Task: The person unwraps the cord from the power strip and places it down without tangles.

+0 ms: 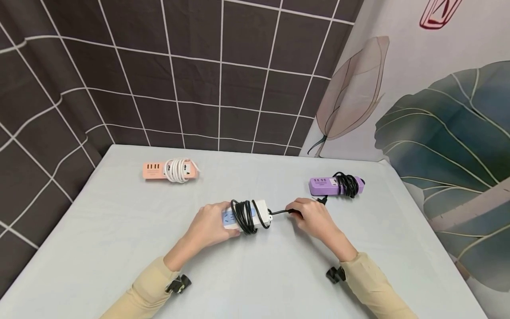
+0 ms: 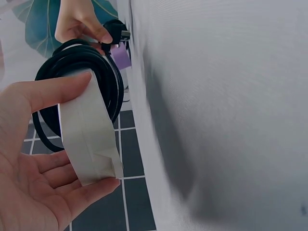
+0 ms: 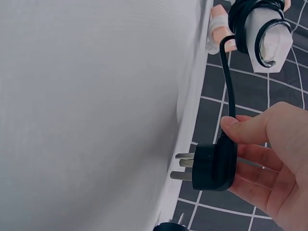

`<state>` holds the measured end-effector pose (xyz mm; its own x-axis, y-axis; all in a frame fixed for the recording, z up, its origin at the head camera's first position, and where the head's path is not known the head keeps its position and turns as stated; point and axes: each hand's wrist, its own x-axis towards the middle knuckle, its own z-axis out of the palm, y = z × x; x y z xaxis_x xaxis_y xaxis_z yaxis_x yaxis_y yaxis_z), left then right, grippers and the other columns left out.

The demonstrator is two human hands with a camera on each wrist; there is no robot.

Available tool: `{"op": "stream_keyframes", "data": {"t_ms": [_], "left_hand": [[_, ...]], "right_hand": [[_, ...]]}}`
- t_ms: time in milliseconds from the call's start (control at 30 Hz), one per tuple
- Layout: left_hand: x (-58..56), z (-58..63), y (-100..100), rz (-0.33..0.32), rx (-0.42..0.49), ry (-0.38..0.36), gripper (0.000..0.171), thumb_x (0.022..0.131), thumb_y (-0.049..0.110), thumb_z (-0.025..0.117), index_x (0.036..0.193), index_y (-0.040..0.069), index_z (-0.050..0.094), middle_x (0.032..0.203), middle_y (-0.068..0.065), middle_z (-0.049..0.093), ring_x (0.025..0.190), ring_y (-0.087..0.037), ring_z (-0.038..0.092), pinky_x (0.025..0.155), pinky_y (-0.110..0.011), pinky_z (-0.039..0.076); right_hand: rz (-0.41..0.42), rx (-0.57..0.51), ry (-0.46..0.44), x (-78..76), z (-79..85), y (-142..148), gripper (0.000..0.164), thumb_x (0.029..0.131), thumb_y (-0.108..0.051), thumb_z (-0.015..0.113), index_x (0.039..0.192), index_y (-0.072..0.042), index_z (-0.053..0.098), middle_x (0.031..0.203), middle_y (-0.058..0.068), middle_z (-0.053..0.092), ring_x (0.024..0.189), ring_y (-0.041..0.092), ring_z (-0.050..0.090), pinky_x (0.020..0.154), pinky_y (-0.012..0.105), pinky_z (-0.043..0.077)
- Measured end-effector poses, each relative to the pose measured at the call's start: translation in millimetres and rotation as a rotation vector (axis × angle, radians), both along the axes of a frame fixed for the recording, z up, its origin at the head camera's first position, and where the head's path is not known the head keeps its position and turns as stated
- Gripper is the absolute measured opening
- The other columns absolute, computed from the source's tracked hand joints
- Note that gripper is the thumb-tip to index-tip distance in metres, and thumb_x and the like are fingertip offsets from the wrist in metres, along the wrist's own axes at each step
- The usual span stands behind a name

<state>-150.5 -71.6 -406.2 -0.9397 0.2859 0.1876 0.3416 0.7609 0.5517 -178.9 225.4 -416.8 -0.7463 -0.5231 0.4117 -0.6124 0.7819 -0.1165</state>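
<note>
A white power strip [image 1: 261, 207] with blue socket faces hangs just above the table in my left hand [image 1: 208, 225], thumb and fingers gripping its left end. Black cord [image 1: 244, 217] is wound in several loops around the strip. From the strip's right end a short length of that cord runs to my right hand [image 1: 314, 217]. There the thumb and fingers pinch the cord at its black plug [image 3: 214, 166], whose metal prongs show in the right wrist view. The left wrist view shows the strip's plain white end [image 2: 91, 130] between thumb and fingers.
A pink power strip [image 1: 154, 170] wrapped in white cord lies at the back left of the table [image 1: 255, 274]. At the back right is a purple power strip [image 1: 323, 186] wound with black cord; a black plug [image 1: 322, 200] lies in front of it. Curtains hang behind the table.
</note>
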Motion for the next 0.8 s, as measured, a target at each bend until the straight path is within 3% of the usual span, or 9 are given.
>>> {"op": "stream_keyframes", "data": {"t_ms": [367,667,800], "left_hand": [[4.2,-0.4,-2.5,-0.004,-0.01,-0.009,0.067,0.056,0.031,0.089,0.111,0.002,0.066,0.079,-0.004,0.067,0.064,-0.012,0.054,0.059,-0.027,0.045],[7.9,0.2,-0.7,-0.026,0.002,-0.037,0.049,0.055,0.031,0.089,0.093,0.01,0.065,0.068,0.004,0.06,0.059,-0.01,0.05,0.055,-0.024,0.042],[9.8,1.1,0.5,-0.023,-0.001,-0.043,0.048,0.055,0.031,0.089,0.092,0.01,0.065,0.067,0.004,0.059,0.059,-0.01,0.05,0.054,-0.024,0.042]], "right_hand": [[-0.045,-0.037,-0.002,-1.1,3.5,-1.3,0.018,0.075,-0.003,0.076,0.091,-0.011,0.073,0.084,0.0,0.072,0.071,0.019,0.068,0.061,0.035,0.052],[-0.063,-0.052,-0.013,-5.4,5.4,-4.9,0.019,0.075,-0.003,0.076,0.091,-0.011,0.074,0.082,0.0,0.071,0.064,0.016,0.063,0.056,0.03,0.049],[-0.074,-0.07,-0.02,-7.6,5.6,-6.1,0.019,0.075,-0.001,0.074,0.091,-0.011,0.073,0.081,0.001,0.071,0.061,0.015,0.061,0.054,0.028,0.047]]}}
